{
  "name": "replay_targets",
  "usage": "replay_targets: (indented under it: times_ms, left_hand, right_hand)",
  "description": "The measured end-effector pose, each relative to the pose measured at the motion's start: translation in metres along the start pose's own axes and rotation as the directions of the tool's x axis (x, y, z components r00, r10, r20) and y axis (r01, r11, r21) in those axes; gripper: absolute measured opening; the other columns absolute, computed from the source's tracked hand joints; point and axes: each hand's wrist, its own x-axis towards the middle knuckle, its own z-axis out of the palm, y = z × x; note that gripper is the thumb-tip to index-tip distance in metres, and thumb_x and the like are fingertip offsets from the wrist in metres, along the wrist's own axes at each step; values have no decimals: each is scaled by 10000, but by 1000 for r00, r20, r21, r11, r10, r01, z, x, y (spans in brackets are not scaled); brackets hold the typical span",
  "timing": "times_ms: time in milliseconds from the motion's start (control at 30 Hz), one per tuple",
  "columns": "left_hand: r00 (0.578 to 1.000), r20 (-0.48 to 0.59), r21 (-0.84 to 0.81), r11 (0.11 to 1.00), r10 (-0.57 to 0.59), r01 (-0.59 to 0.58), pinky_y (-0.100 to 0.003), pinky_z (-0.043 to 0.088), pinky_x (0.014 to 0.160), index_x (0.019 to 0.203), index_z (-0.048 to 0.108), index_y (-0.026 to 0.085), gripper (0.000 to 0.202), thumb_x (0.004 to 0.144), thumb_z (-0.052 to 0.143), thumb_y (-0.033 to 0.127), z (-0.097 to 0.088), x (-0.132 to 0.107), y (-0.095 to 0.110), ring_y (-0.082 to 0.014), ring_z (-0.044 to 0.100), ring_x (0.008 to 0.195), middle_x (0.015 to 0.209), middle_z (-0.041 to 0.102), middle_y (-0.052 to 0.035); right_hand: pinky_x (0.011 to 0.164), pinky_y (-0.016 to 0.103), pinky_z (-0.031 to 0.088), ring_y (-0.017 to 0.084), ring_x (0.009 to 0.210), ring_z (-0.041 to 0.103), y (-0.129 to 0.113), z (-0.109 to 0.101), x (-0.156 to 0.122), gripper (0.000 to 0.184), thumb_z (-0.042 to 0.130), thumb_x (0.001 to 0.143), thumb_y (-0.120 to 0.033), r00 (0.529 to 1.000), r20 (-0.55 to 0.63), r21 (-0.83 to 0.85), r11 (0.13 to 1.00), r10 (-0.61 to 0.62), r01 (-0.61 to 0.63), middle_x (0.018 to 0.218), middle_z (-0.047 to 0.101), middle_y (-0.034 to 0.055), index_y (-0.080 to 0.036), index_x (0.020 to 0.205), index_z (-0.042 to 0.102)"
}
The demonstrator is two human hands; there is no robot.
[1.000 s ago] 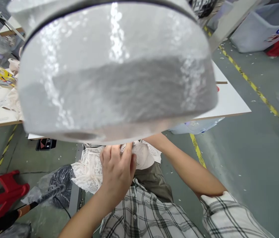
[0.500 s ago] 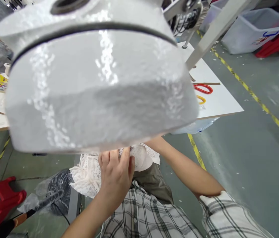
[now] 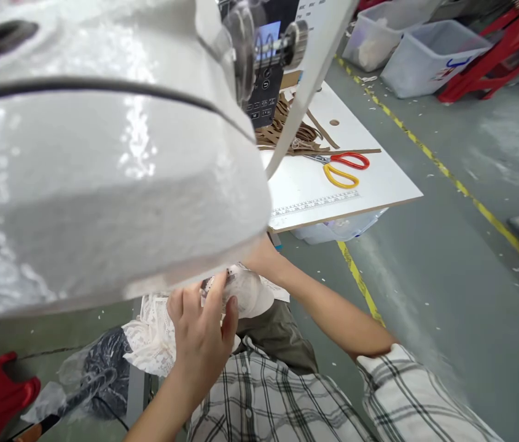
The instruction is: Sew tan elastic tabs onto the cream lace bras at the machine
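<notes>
A white lace garment (image 3: 151, 334) with a smooth rounded cup (image 3: 253, 293) lies over my lap, below the big pale sewing machine head (image 3: 116, 202). My left hand (image 3: 201, 325) rests on the lace from above, fingers spread and thumb apart. Near its fingertips a small dark dotted piece (image 3: 206, 285) shows, too little of it to name. On the cup's far right side is my right hand (image 3: 261, 255). The machine head covers its fingers, so their grip cannot be seen. The needle area is hidden too.
On the white table (image 3: 392, 184) lie scissors (image 3: 342, 175) with red and yellow handles, a clear ruler (image 3: 314, 204) and brown strips (image 3: 305, 132). A control panel (image 3: 263, 92) sits behind the machine. Plastic bins (image 3: 429, 58) and red stools (image 3: 1, 393) stand on the floor.
The view has swung right, so the machine head sits further left and the scissors, ruler and strips show more fully. My left fingers have spread a little; the lace garment stays beneath them.
</notes>
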Motion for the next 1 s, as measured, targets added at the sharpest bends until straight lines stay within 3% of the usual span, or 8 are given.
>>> replay_targets:
  times_ms: [133, 233, 333, 433, 500, 1000]
  left_hand:
    - [997, -61, -71, 996, -57, 53, -468, 377, 1012, 1318, 527, 174, 447, 882, 624, 203, 0, -6, -7, -309, 516, 1191, 1271, 539, -183]
    - [975, -38, -219, 953, -221, 208, -442, 433, 963, 1299, 499, 174, 425, 900, 614, 267, 2, -10, -15, -297, 507, 1189, 1232, 540, -165]
    - [888, 168, -481, 750, -428, 453, -371, 491, 872, 1274, 477, 188, 387, 943, 557, 371, 5, -11, -21, -251, 575, 1098, 1191, 566, -135]
    - [801, 398, -656, 472, -446, 589, -319, 511, 782, 1234, 468, 196, 381, 964, 497, 463, 10, -10, -26, -222, 631, 994, 1154, 609, -118]
    - [778, 445, -678, 401, -443, 616, -310, 508, 760, 1189, 483, 193, 398, 948, 503, 510, 13, -10, -28, -228, 632, 988, 1140, 623, -116]
    - [748, 393, -686, 371, -535, 626, -287, 495, 709, 1139, 565, 190, 368, 933, 532, 492, 8, -11, -34, -201, 632, 871, 1029, 660, -85]
  right_hand:
    - [800, 332, 516, 189, 911, 607, 4, 1, -14, 160, 522, 895, -273, 995, -101, 137, 990, 0, 14, 1245, 605, 78, -214, 1012, 615]
    - [743, 320, 509, 163, 806, 596, 5, 2, -30, 174, 512, 926, -300, 991, -122, 185, 982, 52, -29, 1177, 618, 92, -204, 1034, 608]
    - [682, 299, 500, 154, 741, 579, 5, 4, -48, 170, 525, 939, -364, 987, -88, 236, 965, 135, -112, 976, 619, 64, -212, 988, 584]
    - [699, 293, 509, 161, 781, 596, 3, 8, -62, 215, 555, 924, -430, 986, -81, 302, 946, 148, -117, 902, 595, 41, -217, 950, 551]
    - [697, 294, 505, 163, 782, 596, 1, 10, -67, 235, 578, 909, -448, 987, -78, 298, 948, 139, -110, 887, 593, 38, -218, 935, 541]
    - [601, 264, 425, 160, 766, 563, -10, 11, -74, 265, 639, 855, -450, 981, -69, 240, 957, 183, -162, 812, 547, 14, -220, 909, 518]
